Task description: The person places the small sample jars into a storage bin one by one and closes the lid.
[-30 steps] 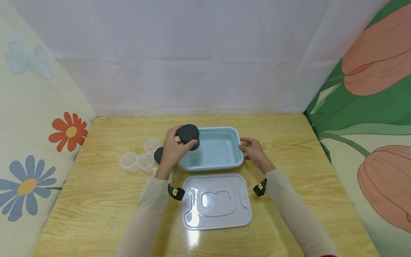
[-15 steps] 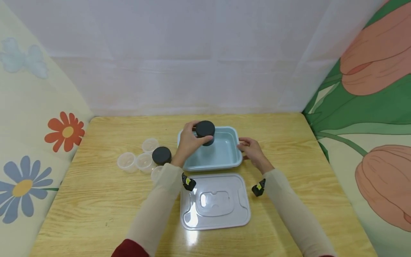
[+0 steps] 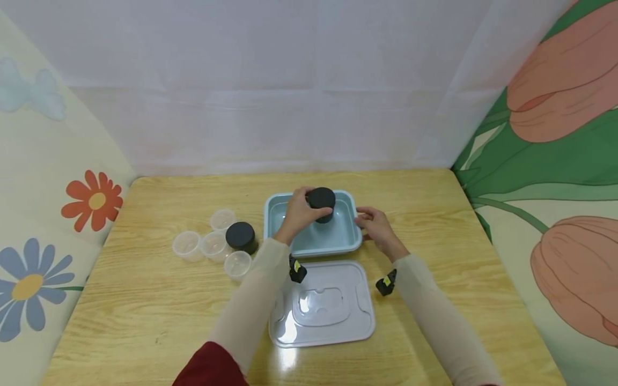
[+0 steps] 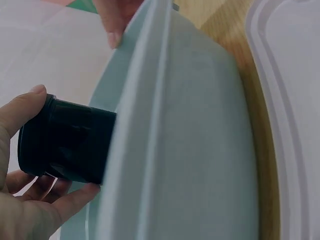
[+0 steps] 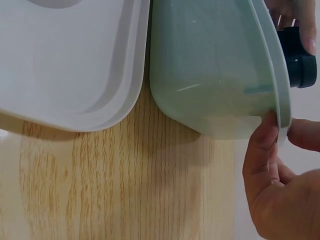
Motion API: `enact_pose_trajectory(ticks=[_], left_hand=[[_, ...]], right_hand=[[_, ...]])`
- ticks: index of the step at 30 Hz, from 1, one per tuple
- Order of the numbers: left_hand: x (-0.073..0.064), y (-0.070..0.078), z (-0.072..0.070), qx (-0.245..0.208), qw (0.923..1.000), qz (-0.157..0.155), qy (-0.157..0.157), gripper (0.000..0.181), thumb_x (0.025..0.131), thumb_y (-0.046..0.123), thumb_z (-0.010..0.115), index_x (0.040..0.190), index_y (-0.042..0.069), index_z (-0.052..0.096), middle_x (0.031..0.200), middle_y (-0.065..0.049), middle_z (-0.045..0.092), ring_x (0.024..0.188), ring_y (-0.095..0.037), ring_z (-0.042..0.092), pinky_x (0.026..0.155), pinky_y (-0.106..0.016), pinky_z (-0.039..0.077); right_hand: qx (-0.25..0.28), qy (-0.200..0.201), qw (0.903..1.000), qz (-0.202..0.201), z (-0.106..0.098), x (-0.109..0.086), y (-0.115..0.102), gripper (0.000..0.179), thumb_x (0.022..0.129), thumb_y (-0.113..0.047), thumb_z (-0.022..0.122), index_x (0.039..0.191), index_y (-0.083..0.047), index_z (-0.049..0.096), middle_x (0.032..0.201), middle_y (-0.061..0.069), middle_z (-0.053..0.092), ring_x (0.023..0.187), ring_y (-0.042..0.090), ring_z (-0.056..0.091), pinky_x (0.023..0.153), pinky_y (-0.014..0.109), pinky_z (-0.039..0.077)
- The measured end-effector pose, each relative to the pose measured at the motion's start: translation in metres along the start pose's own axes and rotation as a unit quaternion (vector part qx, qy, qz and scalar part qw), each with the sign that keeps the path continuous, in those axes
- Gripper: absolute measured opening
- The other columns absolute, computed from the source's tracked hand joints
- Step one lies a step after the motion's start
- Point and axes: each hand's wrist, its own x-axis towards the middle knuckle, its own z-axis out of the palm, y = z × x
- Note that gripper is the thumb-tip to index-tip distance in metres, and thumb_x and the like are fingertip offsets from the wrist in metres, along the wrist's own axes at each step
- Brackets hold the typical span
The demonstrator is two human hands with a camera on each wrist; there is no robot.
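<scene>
My left hand grips a black round lidded jar around its side, over the inside of a light blue rectangular bin. In the left wrist view the jar lies between thumb and fingers, its lower end partly hidden behind the bin's wall. At the bin's right end my right hand pinches the rim. The right wrist view shows thumb and fingers of this hand on either side of that rim.
A clear lid lies on the wooden table just in front of the bin. Left of the bin stand a second black jar and several small clear plastic cups. A white cloth backdrop rises behind the table.
My left hand has carried the black jar rightward from the bin's left edge to over its right half, lately lowering it. The right hand stays at the rim.
</scene>
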Motion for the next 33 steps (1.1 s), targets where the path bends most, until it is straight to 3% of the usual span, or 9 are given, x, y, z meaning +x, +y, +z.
enact_pose_trajectory(ticks=[7, 18, 27, 33], left_hand=[[0.004, -0.006, 0.013, 0.021, 0.9996, 0.019, -0.003, 0.073, 0.070, 0.022, 0.085, 0.129, -0.004, 0.049, 0.127, -0.022, 0.054, 0.118, -0.035, 0.051, 0.104, -0.044, 0.039], [0.010, -0.011, 0.030, 0.047, 0.9977, 0.031, -0.037, 0.073, 0.072, 0.020, 0.083, 0.130, -0.008, 0.047, 0.127, -0.027, 0.052, 0.119, -0.037, 0.050, 0.105, -0.044, 0.038], [0.012, -0.011, 0.037, 0.045, 0.9969, 0.017, -0.062, 0.076, 0.074, 0.019, 0.082, 0.135, -0.006, 0.044, 0.134, -0.026, 0.047, 0.125, -0.037, 0.045, 0.108, -0.044, 0.036], [0.013, -0.013, 0.042, 0.033, 0.9977, 0.020, -0.055, 0.076, 0.072, 0.016, 0.083, 0.134, -0.006, 0.044, 0.133, -0.026, 0.047, 0.125, -0.037, 0.045, 0.108, -0.044, 0.036]], right_hand=[[0.000, 0.000, 0.9999, -0.011, 0.002, -0.002, 0.000, 0.045, 0.096, -0.009, 0.051, 0.140, -0.004, 0.043, 0.112, 0.012, 0.056, 0.082, 0.011, 0.056, 0.063, 0.028, 0.052], [0.003, 0.002, 0.9999, -0.017, 0.002, 0.000, 0.001, 0.044, 0.097, -0.009, 0.051, 0.140, -0.003, 0.044, 0.111, 0.011, 0.057, 0.080, 0.010, 0.057, 0.057, 0.022, 0.052], [-0.005, 0.003, 0.9999, -0.014, 0.000, 0.000, 0.003, 0.043, 0.097, -0.010, 0.051, 0.140, -0.004, 0.044, 0.114, 0.013, 0.057, 0.084, 0.013, 0.058, 0.059, 0.023, 0.052], [-0.005, 0.000, 0.9999, -0.013, 0.001, -0.002, -0.001, 0.042, 0.097, -0.009, 0.051, 0.138, -0.004, 0.046, 0.113, 0.013, 0.058, 0.084, 0.013, 0.058, 0.060, 0.024, 0.052]])
